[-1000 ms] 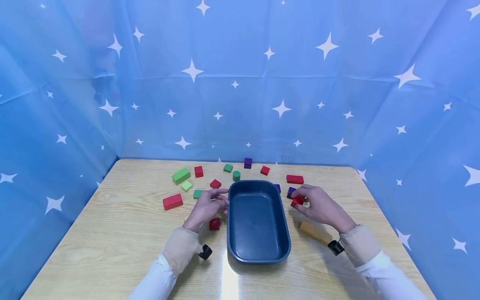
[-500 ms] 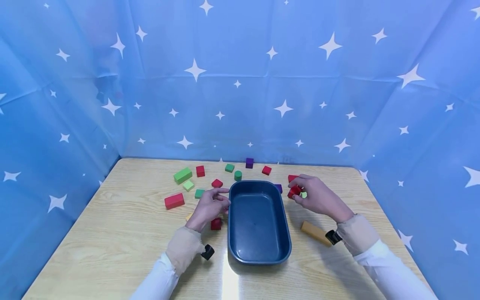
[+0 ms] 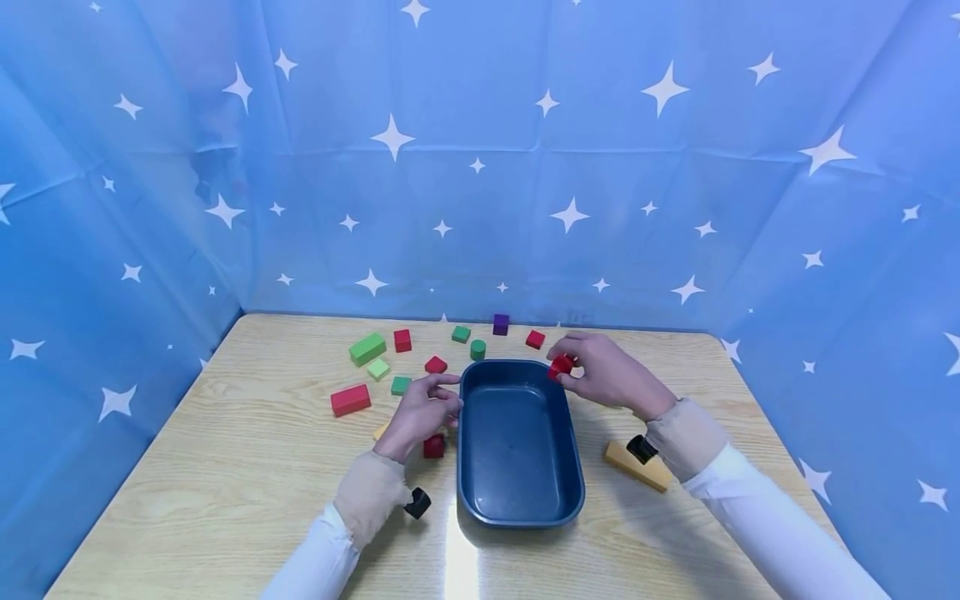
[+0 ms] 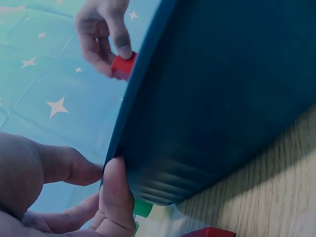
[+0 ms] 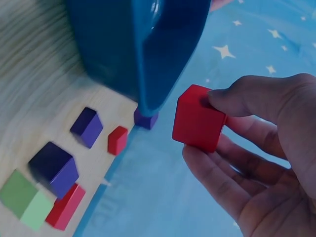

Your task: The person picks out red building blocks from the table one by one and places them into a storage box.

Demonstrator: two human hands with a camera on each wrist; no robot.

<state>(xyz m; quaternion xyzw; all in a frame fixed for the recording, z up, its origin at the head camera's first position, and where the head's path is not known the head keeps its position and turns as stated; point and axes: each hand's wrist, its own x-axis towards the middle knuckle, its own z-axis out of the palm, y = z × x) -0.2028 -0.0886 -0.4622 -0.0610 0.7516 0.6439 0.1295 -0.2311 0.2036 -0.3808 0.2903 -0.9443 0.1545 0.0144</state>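
A dark blue plastic bin (image 3: 517, 521) stands in the middle of the table with nothing inside it. At its left side my left hand (image 3: 426, 410) pinches the rim; the left wrist view has thumb and a finger (image 4: 116, 192) meeting there. My right hand (image 3: 611, 375) holds a red block (image 3: 560, 367) between thumb and fingers, raised by the bin's far right corner. Seen from the right wrist, the red block (image 5: 198, 118) is clear of the bin wall. Close to my left hand lie a dark red block (image 3: 433, 447) and a green block (image 3: 401, 385).
Left of the bin are a long red block (image 3: 351, 400) and a light green block (image 3: 367, 349). Behind it stand a green cylinder (image 3: 477, 349) and a purple block (image 3: 501, 324). A long yellow-orange block (image 3: 637, 467) lies right. Purple blocks (image 5: 54, 168) show in the right wrist view.
My right hand has lifted the red block from the right-hand group and carried it left toward the bin's far right corner. My left hand stays at the rim.
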